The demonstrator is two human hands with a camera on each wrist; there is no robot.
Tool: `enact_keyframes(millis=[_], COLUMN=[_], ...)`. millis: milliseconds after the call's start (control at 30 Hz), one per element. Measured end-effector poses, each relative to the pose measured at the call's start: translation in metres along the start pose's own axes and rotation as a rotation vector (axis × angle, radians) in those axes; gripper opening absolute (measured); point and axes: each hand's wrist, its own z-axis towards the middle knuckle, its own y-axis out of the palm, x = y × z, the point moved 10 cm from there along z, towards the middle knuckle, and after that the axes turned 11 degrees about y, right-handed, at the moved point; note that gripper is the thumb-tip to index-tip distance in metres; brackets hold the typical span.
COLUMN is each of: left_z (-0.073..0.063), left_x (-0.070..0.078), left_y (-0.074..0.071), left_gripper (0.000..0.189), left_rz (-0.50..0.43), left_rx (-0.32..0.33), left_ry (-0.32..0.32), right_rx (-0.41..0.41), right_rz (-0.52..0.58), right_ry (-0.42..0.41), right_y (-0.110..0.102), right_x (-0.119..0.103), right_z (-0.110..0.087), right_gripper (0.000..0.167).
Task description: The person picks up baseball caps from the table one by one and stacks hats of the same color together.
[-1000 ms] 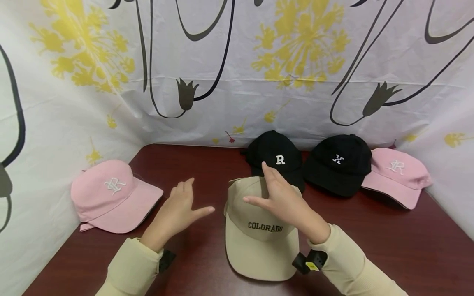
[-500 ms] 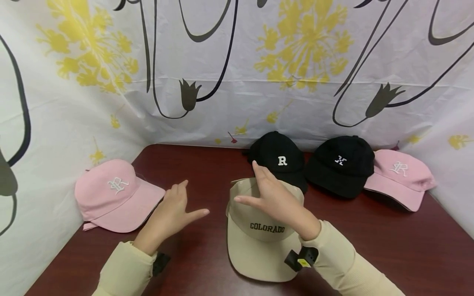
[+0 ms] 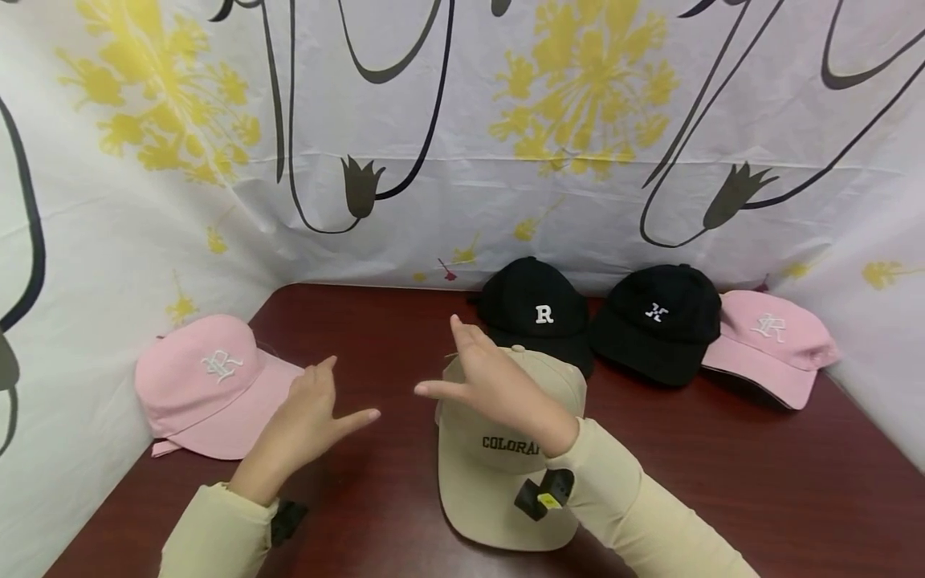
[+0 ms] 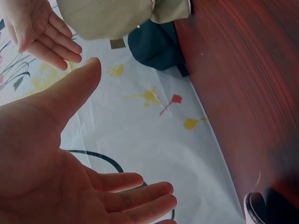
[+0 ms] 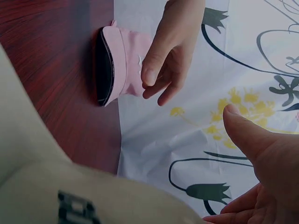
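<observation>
My right hand (image 3: pixel 495 389) hovers above the crown of a beige COLORADO baseball cap (image 3: pixel 499 514), hiding part of its lettering; thumb and fingers are spread and hold nothing. In the right wrist view the beige cap (image 5: pixel 121 196) fills the lower left, below the right hand (image 5: pixel 271 163). My left hand (image 3: pixel 299 421), also empty with its thumb apart, is held over the table beside a pink cap (image 3: pixel 209 385) and covers part of that cap's brim from the head camera. The left wrist view has the left hand's (image 4: pixel 60 158) palm facing the right hand.
Behind the beige cap sits a black cap with a white R (image 3: pixel 531 301). To its right are another black cap (image 3: pixel 658 321) and a second pink cap (image 3: pixel 773 341). A patterned white cloth (image 3: pixel 433 104) hangs around the dark red table (image 3: pixel 759 490).
Both hands have shifted left, the right one from the cap's right side across its crown. The caps stay in place.
</observation>
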Motion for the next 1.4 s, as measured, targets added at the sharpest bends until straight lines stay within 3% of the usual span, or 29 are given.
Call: enact_keyframes(millis=[533, 1400], left_z=[-0.022, -0.039], left_x=[-0.035, -0.081], left_y=[-0.009, -0.028], left_gripper=[0.098, 0.089], left_rz=[0.007, -0.017], left_rx=[0.006, 0.098], left_ry=[-0.044, -0.1], right_rx=[-0.106, -0.09], right_rz=[-0.081, -0.265], right_ry=[0.012, 0.013], right_y=[0.052, 0.1], right_x=[-0.03, -0.052], right_z=[0.025, 0.052], right_gripper=[0.104, 0.099])
